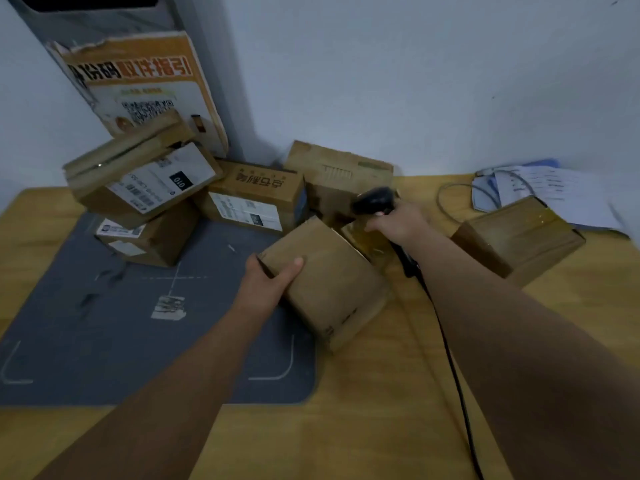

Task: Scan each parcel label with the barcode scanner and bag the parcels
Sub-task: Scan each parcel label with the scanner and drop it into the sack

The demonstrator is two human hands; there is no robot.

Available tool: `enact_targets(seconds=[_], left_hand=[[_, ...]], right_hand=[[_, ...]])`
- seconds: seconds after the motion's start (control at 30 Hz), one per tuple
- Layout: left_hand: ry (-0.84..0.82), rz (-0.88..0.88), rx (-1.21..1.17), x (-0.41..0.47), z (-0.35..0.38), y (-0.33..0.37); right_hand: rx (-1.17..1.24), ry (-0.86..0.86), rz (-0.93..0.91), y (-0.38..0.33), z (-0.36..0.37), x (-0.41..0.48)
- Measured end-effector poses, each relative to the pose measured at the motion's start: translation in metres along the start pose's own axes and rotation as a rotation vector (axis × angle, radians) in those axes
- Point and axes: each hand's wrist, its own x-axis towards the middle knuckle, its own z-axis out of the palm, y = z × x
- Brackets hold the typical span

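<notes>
A plain brown cardboard parcel (325,282) lies tilted at the centre of the table, half on the grey mat. My left hand (268,280) grips its near left corner, thumb on top. No label shows on its visible faces. My right hand (398,225) holds the black barcode scanner (375,200) just behind the parcel, its head pointing left and its black cable (450,358) trailing toward me. Several more parcels are piled at the back, some with white labels (159,183).
A grey mat (104,323) covers the left of the wooden table (381,410). Another brown box (519,237) sits at right, with papers and a thin cable (540,192) behind it. A grey cabinet with an orange poster (138,84) stands against the wall.
</notes>
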Motion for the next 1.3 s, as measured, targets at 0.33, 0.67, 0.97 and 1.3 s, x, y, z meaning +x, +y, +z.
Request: enact_targets(seconds=[0.33,0.67,0.97,1.3], left_hand=[[0.200,-0.011,-0.249,-0.087,-0.016,-0.043],[0.207,-0.056,-0.033,-0.227,-0.014,-0.102],[0.186,0.118,0.892,-0.296,0.014,-0.107],[-0.134,-0.132,1.087,-0.311,-0.004,-0.109]], right_hand=[[-0.262,-0.124,-0.043,0.013,0.015,-0.096],[-0.334,-0.197,-0.034,0.087,0.015,-0.243],[-0.116,-0.189,0.038,0.151,0.036,-0.306],[0.018,-0.178,0.054,0.154,0.037,-0.310]])
